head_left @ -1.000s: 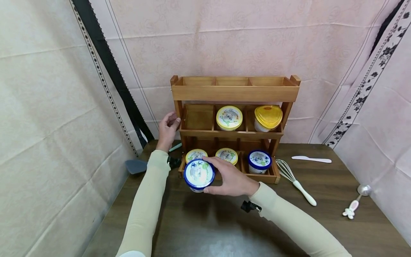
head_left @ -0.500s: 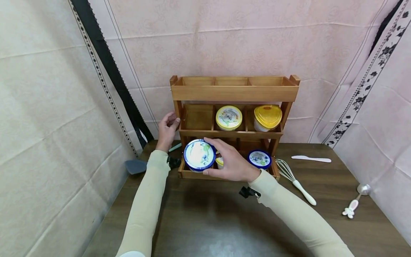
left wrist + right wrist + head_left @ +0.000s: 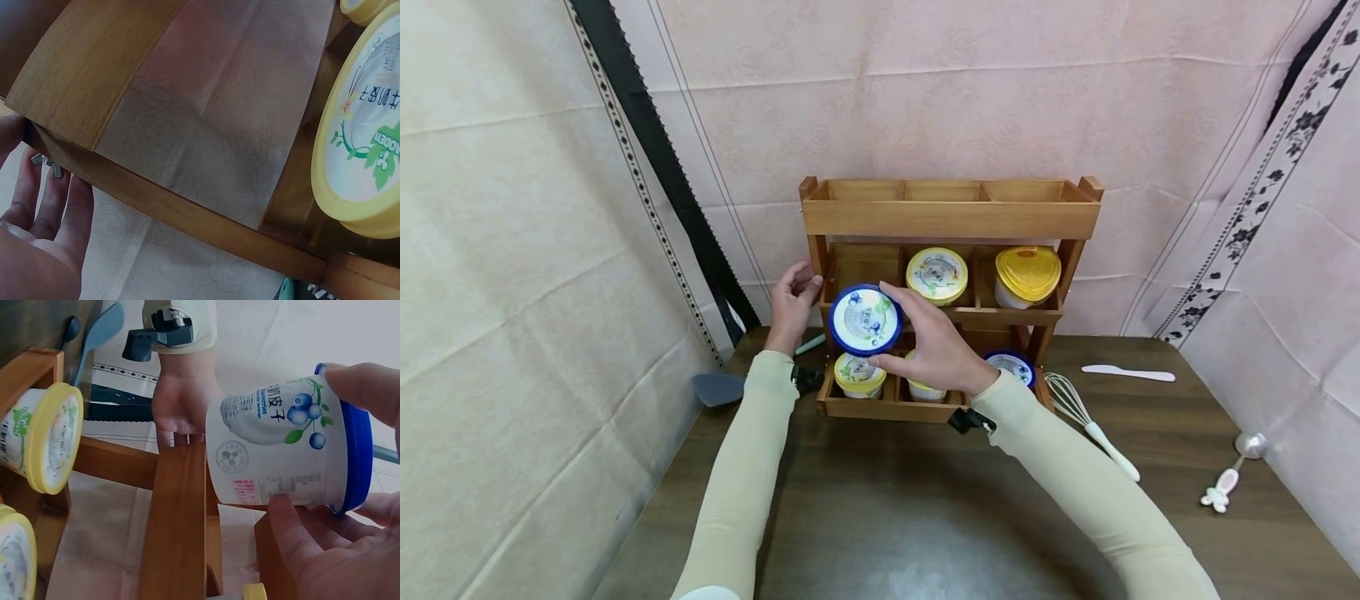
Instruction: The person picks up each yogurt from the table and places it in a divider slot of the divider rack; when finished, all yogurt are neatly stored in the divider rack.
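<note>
My right hand [image 3: 936,342] holds a white yogurt tub [image 3: 281,444] with a blue lid [image 3: 866,320], thumb and fingers around its sides. Blueberries are printed on the tub. It hangs in front of the left part of the rack's middle tier, above a yellow-lidded tub [image 3: 860,375] on the bottom tier. At the rack's left upright, my left hand [image 3: 792,307] grips the wooden rack [image 3: 951,219], with thumb and fingers on either side of the wood in the left wrist view. Another yellow-lidded tub [image 3: 927,390] sits partly behind my right hand.
On the middle tier stand a yellow-lidded tub [image 3: 937,275] and a tub with a plain yellow lid [image 3: 1028,275]. A blue-lidded tub [image 3: 1011,367] sits bottom right. Around the rack lie a whisk [image 3: 1093,429], a white knife [image 3: 1127,372], a scoop [image 3: 1228,475] and a blue-grey spatula [image 3: 718,389].
My right hand has lifted the blue-lidded tub from before the bottom tier up to the middle tier's height, uncovering the lower left yellow-lidded tub. My left hand has stayed on the rack.
</note>
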`<act>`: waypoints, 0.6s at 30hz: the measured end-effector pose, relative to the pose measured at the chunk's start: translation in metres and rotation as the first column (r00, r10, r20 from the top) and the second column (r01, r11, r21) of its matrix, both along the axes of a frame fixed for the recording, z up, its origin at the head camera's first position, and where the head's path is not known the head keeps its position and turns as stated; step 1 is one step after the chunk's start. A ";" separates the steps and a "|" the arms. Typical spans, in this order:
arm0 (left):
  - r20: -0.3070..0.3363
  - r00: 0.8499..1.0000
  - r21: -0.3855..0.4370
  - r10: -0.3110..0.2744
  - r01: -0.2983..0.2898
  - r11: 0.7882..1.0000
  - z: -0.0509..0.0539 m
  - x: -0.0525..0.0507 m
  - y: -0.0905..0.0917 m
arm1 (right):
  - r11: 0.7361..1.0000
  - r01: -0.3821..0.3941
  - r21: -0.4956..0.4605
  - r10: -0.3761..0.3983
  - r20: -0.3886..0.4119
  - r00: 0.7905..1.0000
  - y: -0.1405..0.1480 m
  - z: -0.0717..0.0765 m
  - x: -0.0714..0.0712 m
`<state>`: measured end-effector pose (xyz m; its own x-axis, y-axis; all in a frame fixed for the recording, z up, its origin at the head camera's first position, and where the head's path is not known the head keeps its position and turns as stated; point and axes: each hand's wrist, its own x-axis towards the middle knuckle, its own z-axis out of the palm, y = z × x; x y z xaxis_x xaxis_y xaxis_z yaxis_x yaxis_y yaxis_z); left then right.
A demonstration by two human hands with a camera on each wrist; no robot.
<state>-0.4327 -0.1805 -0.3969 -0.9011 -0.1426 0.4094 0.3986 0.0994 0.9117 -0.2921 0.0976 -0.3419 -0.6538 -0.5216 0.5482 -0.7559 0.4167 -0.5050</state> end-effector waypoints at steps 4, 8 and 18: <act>-0.001 1.000 0.001 0.003 -0.003 1.000 0.000 -0.001 0.001 | 1.000 0.016 -0.021 -0.017 -0.013 1.000 -0.004 0.005 -0.005; 0.001 1.000 0.010 0.000 0.000 1.000 -0.001 0.000 0.001 | 0.999 0.041 -0.030 -0.042 -0.024 0.999 -0.010 0.007 -0.010; 0.013 1.000 0.016 -0.005 0.005 1.000 0.000 0.001 0.001 | 0.987 0.118 -0.104 -0.121 -0.021 0.992 -0.024 0.008 -0.025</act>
